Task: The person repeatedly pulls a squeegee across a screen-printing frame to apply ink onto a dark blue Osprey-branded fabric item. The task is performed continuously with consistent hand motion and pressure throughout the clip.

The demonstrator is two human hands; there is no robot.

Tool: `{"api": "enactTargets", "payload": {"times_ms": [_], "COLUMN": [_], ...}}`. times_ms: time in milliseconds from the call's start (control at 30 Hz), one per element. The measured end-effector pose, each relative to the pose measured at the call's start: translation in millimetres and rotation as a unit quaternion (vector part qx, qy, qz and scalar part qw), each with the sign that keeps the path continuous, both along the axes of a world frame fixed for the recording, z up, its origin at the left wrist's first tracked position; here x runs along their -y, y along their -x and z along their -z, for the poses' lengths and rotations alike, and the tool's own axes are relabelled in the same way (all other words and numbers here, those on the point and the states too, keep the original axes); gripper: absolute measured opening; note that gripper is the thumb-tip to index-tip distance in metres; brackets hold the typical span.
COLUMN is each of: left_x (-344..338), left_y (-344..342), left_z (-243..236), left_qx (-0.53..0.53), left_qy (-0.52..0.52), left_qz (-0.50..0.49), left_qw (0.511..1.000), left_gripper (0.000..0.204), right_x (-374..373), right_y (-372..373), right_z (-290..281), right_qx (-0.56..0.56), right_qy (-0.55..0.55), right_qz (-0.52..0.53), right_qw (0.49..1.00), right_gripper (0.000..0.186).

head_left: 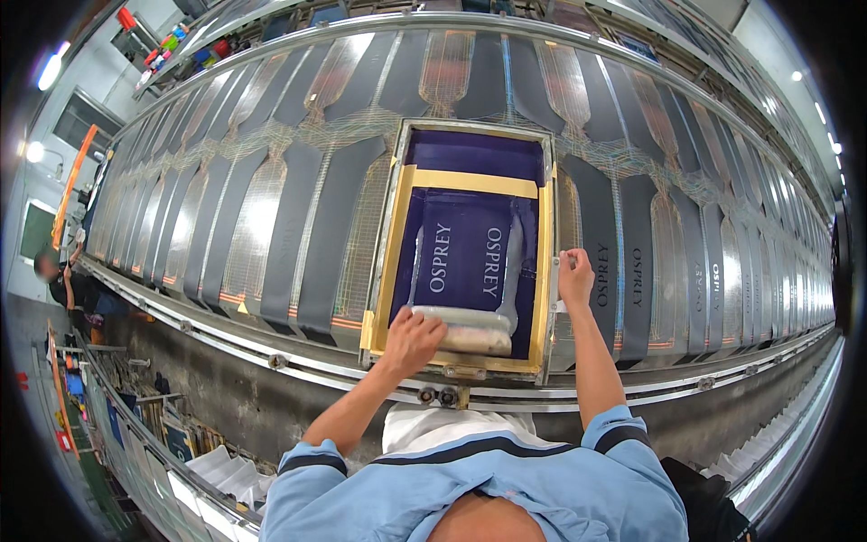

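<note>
A screen-printing frame point(550, 221) with a dark purple mesh and yellow tape round its inside lies across the long table. Pale lettering shows in two columns on the mesh. At the near end of the mesh rests a squeegee point(474, 330) with a pale, ink-smeared blade. My left hand point(417, 341) is closed round its left end. Streaks of whitish ink point(514, 271) run along both sides of the lettering. Just outside the frame's right side, my right hand point(576, 278) is closed with its fingertips together; what they hold, if anything, is hidden.
Dark grey fabric strips point(591, 244) lie in rows over the shiny table; several to the right bear lettering. A metal rail point(244, 354) runs along the near edge. Another person point(68, 285) stands at the table's far left. Racks point(181, 438) fill the lower left.
</note>
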State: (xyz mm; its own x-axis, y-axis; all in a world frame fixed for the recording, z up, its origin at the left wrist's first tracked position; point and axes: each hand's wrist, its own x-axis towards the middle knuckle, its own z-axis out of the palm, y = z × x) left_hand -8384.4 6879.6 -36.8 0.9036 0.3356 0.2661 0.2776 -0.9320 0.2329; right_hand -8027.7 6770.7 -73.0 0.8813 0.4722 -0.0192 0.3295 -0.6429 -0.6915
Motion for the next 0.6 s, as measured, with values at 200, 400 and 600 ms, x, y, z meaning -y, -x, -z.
{"api": "enactTargets", "payload": {"times_ms": [200,400,600], "left_x": [-134.9,-180.1,-239.1], "left_y": [-106.7,-142.0,-202.1], "left_z": [-4.4,-33.0,-10.3], "left_qx": [-0.015,-0.018,-0.094], "left_qy": [-0.006,0.073,0.07], "left_qz": [0.02,0.017,0.015], "left_qw": [1.0,0.997,0.993], "left_gripper": [0.025,0.019,0.024], "right_x": [-20.5,-109.1,-189.5], "right_y": [-21.3,-17.9,-38.9], "right_z": [-21.5,-107.6,-75.5], "right_qx": [0.053,0.005,0.107], "right_qy": [-0.059,-0.052,0.239], "right_qz": [-0.166,-0.429,-0.436], "right_qw": [0.983,0.902,0.861], "right_gripper": [0.024,0.04,0.033]}}
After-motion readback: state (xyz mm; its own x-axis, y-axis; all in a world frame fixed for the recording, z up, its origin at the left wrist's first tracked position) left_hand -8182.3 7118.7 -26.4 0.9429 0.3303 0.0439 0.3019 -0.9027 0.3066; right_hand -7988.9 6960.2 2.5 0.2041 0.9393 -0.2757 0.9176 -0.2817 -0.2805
